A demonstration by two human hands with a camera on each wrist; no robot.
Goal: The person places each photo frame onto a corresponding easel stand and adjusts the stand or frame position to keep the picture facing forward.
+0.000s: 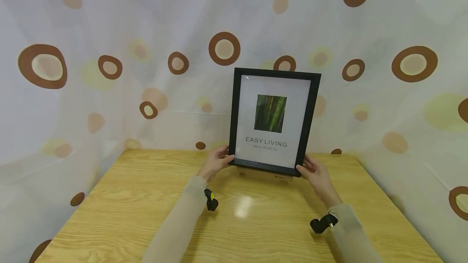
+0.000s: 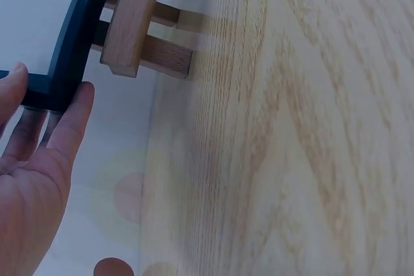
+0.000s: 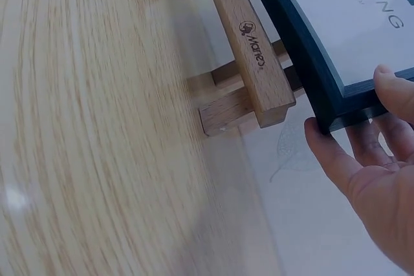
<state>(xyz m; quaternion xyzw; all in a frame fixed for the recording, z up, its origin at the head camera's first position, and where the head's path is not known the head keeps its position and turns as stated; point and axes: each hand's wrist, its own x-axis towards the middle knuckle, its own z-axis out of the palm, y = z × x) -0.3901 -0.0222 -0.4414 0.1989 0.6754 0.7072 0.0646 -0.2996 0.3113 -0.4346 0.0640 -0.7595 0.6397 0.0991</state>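
Observation:
A black picture frame point(image 1: 270, 121) with a white mat, a small green picture and the words EASY LIVING stands nearly upright, leaning a little back. My left hand point(image 1: 215, 162) grips its lower left corner, thumb on the front and fingers behind and beneath. At the lower right corner my right hand point(image 1: 317, 175) holds it the same way. Just below the bottom edge is a small wooden easel point(image 3: 249, 50), its ledge marked with a logo; in the left wrist view the easel's ledge point(image 2: 132, 24) and feet show. Whether the frame touches the ledge I cannot tell.
The easel stands toward the far edge of a light wooden table point(image 1: 153, 202). Behind and at both sides hangs a pale curtain point(image 1: 197, 11) with brown and yellow spots. Small black cameras point(image 1: 211, 201) are worn on both wrists.

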